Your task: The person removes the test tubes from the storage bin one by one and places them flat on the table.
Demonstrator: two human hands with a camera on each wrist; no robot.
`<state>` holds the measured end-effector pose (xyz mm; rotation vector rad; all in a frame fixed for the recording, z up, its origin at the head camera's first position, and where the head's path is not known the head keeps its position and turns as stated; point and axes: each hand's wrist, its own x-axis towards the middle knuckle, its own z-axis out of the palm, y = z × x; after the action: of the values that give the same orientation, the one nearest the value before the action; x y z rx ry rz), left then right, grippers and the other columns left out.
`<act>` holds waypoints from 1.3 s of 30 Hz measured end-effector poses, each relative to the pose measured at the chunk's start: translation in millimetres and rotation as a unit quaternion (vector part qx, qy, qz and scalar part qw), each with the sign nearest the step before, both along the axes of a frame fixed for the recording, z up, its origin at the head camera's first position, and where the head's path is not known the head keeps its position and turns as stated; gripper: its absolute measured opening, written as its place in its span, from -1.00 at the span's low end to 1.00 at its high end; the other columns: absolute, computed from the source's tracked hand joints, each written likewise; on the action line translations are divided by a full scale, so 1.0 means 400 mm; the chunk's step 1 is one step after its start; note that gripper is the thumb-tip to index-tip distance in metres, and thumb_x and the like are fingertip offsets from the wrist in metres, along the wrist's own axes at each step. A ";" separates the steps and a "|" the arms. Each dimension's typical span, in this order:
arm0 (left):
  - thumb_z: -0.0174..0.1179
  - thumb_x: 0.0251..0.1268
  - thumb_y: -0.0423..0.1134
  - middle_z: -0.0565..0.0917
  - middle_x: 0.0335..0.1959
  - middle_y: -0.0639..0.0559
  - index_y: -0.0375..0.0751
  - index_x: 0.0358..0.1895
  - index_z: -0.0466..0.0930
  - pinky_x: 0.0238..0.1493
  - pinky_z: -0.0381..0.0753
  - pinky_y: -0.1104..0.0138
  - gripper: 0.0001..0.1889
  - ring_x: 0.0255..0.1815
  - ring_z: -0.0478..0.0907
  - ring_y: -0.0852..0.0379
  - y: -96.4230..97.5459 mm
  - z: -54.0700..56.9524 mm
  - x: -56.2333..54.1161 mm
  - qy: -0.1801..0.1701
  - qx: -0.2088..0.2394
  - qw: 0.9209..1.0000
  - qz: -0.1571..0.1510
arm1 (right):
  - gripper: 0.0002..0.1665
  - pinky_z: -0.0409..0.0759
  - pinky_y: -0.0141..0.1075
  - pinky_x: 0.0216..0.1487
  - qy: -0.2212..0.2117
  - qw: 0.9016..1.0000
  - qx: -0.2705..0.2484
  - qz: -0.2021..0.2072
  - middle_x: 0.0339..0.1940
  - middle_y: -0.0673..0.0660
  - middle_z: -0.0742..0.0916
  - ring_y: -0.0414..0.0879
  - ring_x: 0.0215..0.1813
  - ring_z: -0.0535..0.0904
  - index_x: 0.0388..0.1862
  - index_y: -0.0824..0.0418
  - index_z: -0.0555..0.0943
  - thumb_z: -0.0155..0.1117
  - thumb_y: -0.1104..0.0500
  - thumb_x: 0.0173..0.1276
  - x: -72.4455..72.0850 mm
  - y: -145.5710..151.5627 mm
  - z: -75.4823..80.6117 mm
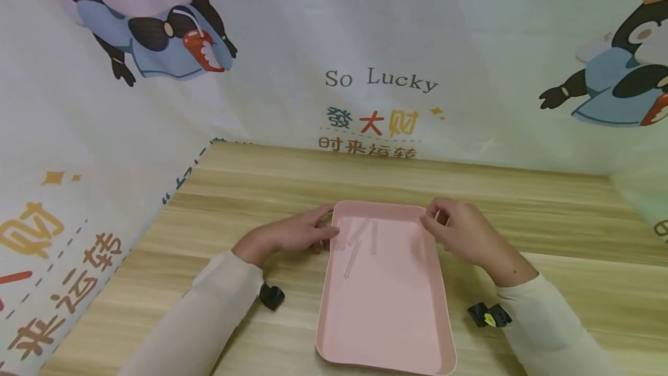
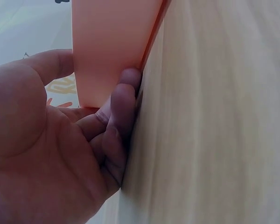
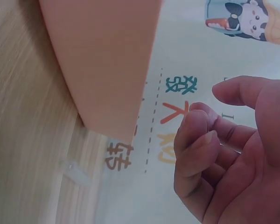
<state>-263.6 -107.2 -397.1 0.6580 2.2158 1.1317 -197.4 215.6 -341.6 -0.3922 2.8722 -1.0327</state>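
A pink rectangular tray [image 1: 388,306] lies on the wooden table, its long side running away from me. Inside, near its far left corner, are several thin clear tubes [image 1: 373,238]. My left hand [image 1: 292,234] grips the tray's left wall, the thumb at the rim and the fingers bent low against the outside, as the left wrist view shows. Over the far right corner, my right hand [image 1: 461,231] holds nothing. Its fingers [image 3: 191,135] are loosely bent, with the thumb apart from them, and stand off the tray wall [image 3: 102,60] in the right wrist view.
A small clear piece [image 3: 75,172] lies on the table past the tray's far end in the right wrist view. A printed cloth [image 1: 282,74] with cartoon figures and lettering hangs behind the table [image 1: 250,179] and along its left side.
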 end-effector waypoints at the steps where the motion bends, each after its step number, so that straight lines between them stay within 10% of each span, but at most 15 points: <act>1: -0.02 0.58 -0.07 0.64 -0.29 -0.04 0.03 0.61 -0.06 -0.16 0.56 0.31 -0.34 -0.38 0.54 0.12 0.001 0.000 0.000 0.000 0.001 1.000 -0.001 | -0.79 0.47 -0.25 -0.60 0.003 1.000 0.001 0.001 -0.53 0.08 0.60 -0.09 -0.61 0.51 -0.18 0.22 0.58 0.16 0.08 0.52 0.001 -0.002 0.000; 39: -0.12 0.58 -0.24 0.70 -0.52 -0.05 -0.02 0.59 -0.02 -0.28 0.60 0.32 -0.40 -0.46 0.61 0.10 -0.003 0.005 -0.001 -0.002 0.012 1.000 -0.009 | -0.81 0.47 -0.26 -0.41 0.039 0.995 0.039 0.083 -0.50 0.01 0.62 -0.15 -0.50 0.45 -0.31 0.12 0.60 0.18 0.07 0.47 -0.016 -0.173 0.058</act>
<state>-263.8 -108.4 -394.9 0.6830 2.1926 1.1513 -203.7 146.3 -318.3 -0.6657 2.8760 -0.8950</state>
